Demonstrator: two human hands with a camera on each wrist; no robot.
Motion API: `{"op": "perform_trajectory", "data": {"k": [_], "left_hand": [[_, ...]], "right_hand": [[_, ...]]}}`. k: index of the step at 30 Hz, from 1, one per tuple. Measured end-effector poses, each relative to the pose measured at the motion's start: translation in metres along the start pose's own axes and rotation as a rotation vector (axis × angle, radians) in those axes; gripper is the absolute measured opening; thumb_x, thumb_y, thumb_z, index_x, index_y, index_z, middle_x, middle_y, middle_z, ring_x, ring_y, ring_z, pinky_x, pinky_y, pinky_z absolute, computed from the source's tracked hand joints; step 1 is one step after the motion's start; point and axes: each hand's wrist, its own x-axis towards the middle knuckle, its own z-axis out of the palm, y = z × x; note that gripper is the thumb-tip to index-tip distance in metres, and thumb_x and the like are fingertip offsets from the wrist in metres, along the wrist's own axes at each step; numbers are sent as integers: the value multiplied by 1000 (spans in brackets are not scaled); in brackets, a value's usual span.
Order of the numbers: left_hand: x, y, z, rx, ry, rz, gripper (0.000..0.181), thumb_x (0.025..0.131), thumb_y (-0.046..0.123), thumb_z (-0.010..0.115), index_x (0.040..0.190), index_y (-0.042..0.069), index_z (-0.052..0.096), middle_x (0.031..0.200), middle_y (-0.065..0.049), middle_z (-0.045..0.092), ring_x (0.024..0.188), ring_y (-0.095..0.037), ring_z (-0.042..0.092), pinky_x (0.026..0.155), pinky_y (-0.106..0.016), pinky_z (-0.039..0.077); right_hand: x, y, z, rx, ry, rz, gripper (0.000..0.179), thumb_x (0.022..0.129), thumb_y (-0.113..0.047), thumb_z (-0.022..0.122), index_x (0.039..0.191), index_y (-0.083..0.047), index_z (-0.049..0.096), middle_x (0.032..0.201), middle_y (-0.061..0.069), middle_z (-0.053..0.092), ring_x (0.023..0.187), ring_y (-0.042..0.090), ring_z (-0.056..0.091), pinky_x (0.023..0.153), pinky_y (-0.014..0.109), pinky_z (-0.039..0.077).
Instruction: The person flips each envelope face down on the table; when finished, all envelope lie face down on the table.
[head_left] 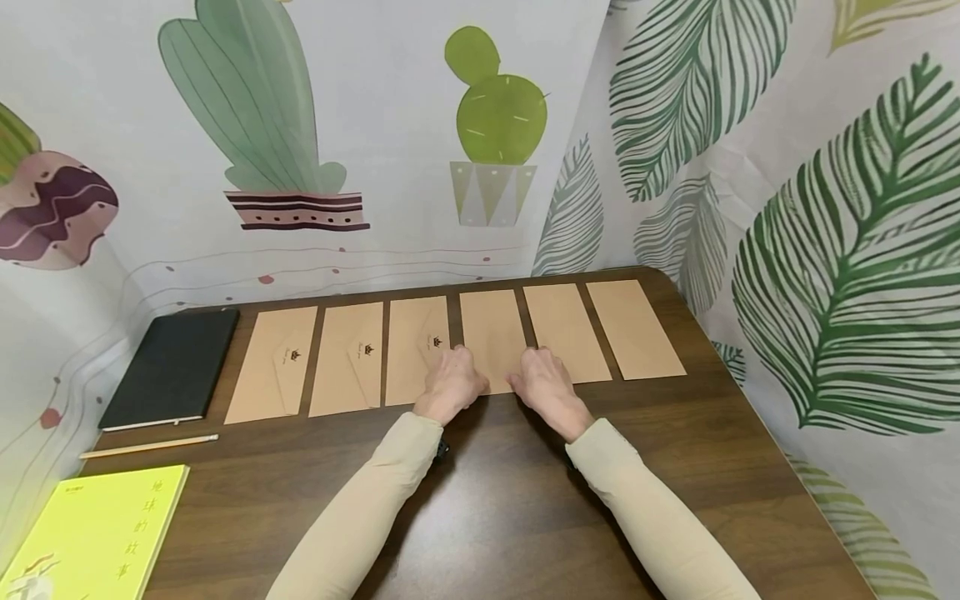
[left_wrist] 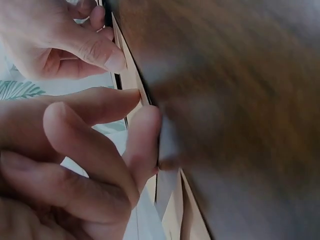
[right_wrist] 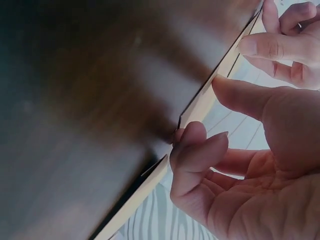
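Observation:
Several brown paper envelopes lie in a row along the far part of the table. My left hand and right hand are at the two near corners of a plain-faced envelope. Each hand holds a corner with thumb and curled finger, the thumb at the near edge, as both wrist views show. This envelope lies flat. On its left, an envelope with a crown print is partly covered by my left hand. To its right lies another plain envelope, its near left corner hidden by my right hand.
Two more flap-side envelopes, one in the middle and one farther left, lie beside a black notebook. A plain envelope ends the row at right. A pencil and yellow book occupy the left side.

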Motion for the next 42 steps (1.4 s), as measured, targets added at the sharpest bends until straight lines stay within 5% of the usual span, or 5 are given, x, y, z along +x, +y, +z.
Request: {"op": "perform_trajectory", "data": {"k": [15, 20, 26, 36, 42], "left_hand": [[-49, -15, -37, -151, 202, 228, 42, 94, 31, 78, 120, -1, 67, 84, -13, 73, 65, -19, 60, 60, -36, 53], [-88, -12, -72, -234, 231, 221, 43, 97, 24, 78, 132, 1, 68, 69, -5, 73, 59, -14, 63, 62, -31, 52], [-94, -42, -75, -288, 320, 226, 36, 98, 18, 77, 130, 3, 71, 75, -5, 78, 58, -9, 62, 62, -28, 49], [-96, -87, -83, -291, 388, 132, 36, 98, 20, 76, 129, 1, 73, 83, -12, 78, 63, -15, 63, 65, -29, 49], [-97, -96, -87, -295, 379, 102, 34, 100, 20, 74, 128, 2, 73, 80, -11, 77, 59, -15, 59, 63, -29, 47]], "right_hand": [[-23, -41, 1, 117, 200, -126, 48, 98, -38, 81, 123, 2, 71, 111, 20, 74, 92, 39, 76, 74, 49, 62], [-42, -86, -18, 141, 177, -168, 41, 99, -27, 80, 119, 8, 72, 98, 19, 75, 79, 30, 71, 66, 43, 60], [-52, -124, -30, 141, 73, -123, 32, 99, -24, 80, 112, 4, 74, 97, 16, 75, 76, 25, 67, 67, 36, 57], [-5, -112, 46, 84, 30, -200, 32, 95, -36, 81, 80, -13, 65, 67, -1, 59, 59, 14, 54, 52, 30, 47], [2, -114, 53, 73, -8, -193, 46, 94, -30, 80, 62, -20, 49, 57, -8, 42, 49, 10, 45, 44, 27, 43]]}}
